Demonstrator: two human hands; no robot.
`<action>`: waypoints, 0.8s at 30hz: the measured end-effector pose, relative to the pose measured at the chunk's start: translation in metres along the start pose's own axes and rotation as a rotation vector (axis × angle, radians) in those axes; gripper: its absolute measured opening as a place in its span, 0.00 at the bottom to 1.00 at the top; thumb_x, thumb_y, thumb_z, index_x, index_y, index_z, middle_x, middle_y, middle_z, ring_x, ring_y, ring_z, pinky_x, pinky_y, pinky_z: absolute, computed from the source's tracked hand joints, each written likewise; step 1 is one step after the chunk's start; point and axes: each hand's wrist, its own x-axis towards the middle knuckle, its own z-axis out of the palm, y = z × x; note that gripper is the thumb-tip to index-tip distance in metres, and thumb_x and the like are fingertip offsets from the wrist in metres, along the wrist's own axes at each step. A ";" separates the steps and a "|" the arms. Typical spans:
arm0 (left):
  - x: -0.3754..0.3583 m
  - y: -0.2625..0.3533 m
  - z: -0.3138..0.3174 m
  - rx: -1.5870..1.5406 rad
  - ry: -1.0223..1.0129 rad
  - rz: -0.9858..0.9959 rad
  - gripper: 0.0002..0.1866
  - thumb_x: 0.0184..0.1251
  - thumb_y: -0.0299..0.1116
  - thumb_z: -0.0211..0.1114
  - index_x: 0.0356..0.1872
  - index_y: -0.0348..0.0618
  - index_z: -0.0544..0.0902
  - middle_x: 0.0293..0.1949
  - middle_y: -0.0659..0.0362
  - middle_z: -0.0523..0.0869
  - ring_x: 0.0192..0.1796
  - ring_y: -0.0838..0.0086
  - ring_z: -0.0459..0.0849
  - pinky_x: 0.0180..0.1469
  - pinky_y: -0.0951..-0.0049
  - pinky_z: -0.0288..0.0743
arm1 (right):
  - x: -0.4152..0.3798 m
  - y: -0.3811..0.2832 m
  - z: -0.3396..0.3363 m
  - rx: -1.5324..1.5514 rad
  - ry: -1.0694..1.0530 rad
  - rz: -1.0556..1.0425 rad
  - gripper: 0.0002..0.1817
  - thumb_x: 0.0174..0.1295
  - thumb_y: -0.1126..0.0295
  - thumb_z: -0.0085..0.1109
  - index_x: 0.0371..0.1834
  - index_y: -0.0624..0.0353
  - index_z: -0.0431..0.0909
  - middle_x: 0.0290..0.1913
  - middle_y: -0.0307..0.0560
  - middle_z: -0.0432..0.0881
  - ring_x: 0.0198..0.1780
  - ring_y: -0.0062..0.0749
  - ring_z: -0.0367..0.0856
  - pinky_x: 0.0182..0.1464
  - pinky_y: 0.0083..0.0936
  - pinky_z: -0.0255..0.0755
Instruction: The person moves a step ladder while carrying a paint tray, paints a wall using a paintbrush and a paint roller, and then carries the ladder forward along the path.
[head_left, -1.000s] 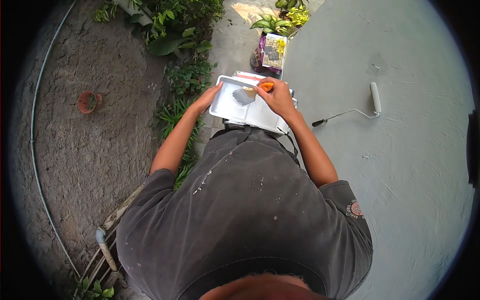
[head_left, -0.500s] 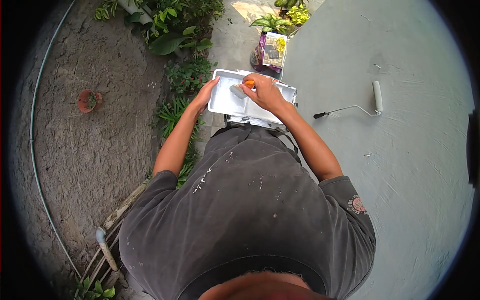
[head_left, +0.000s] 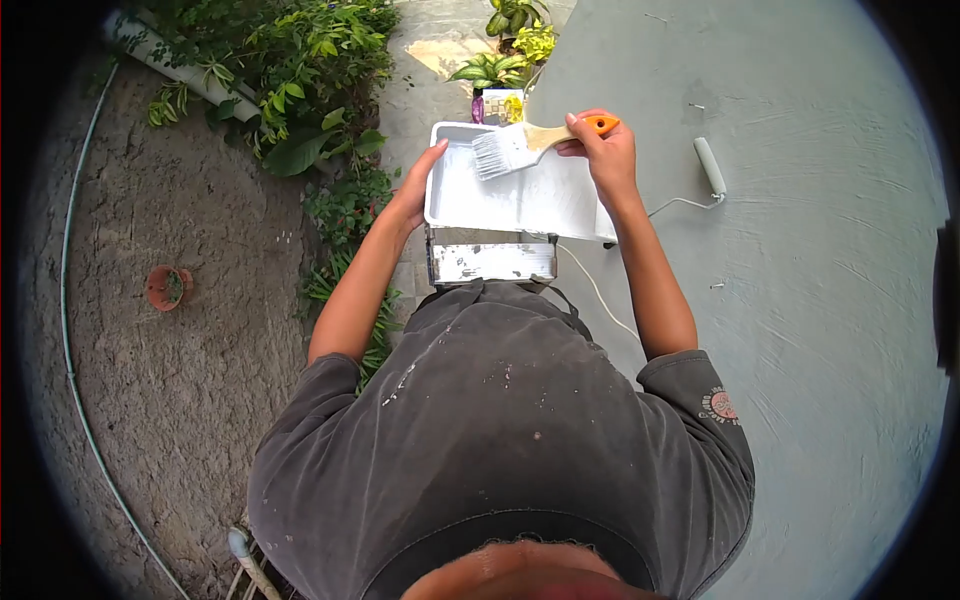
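A white paint tray (head_left: 560,205), its inside coated with white paint, is held by my left hand (head_left: 412,190). That hand grips the left rim, thumb on top and the other fingers hidden underneath. My right hand (head_left: 607,160) is closed on the handle of a wide paintbrush (head_left: 543,138) with a wooden handle and an orange end. White paint covers its bristles, which point left over the tray. Just below the tray is a paint-spattered step (head_left: 490,262), nearer my body.
A paint roller (head_left: 709,166) rests against the grey surface (head_left: 800,300) at right, where several nails stick out. A pale cord (head_left: 598,290) runs beside the step. Plants (head_left: 320,60) line the left side, near a small clay pot (head_left: 168,287) and a hose (head_left: 68,300).
My right hand has moved right and lifted the paintbrush, turning it so the whole brush shows. The tray is tilted differently and more of the step shows. The view has shifted.
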 end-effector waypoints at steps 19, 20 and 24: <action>0.079 0.071 0.146 -0.141 -0.489 0.158 0.35 0.74 0.56 0.48 0.69 0.37 0.65 0.62 0.47 0.77 0.62 0.58 0.79 0.65 0.59 0.73 | 0.014 -0.360 -0.202 -0.377 0.593 -0.968 0.14 0.67 0.65 0.62 0.45 0.68 0.78 0.38 0.49 0.83 0.38 0.33 0.87 0.41 0.27 0.86; 0.080 0.074 0.150 -0.132 -0.489 0.163 0.35 0.74 0.57 0.48 0.69 0.37 0.65 0.62 0.46 0.76 0.62 0.57 0.79 0.65 0.59 0.73 | 0.014 -0.393 -0.208 -0.488 0.583 -1.081 0.14 0.68 0.65 0.62 0.44 0.67 0.79 0.38 0.49 0.83 0.38 0.33 0.88 0.41 0.27 0.86; 0.080 0.084 0.164 -0.138 -0.551 0.124 0.36 0.73 0.58 0.48 0.69 0.37 0.65 0.63 0.45 0.76 0.62 0.57 0.78 0.65 0.58 0.73 | 0.026 -0.493 -0.201 -0.833 0.722 -1.238 0.12 0.67 0.63 0.62 0.39 0.63 0.80 0.33 0.47 0.84 0.36 0.33 0.87 0.38 0.29 0.84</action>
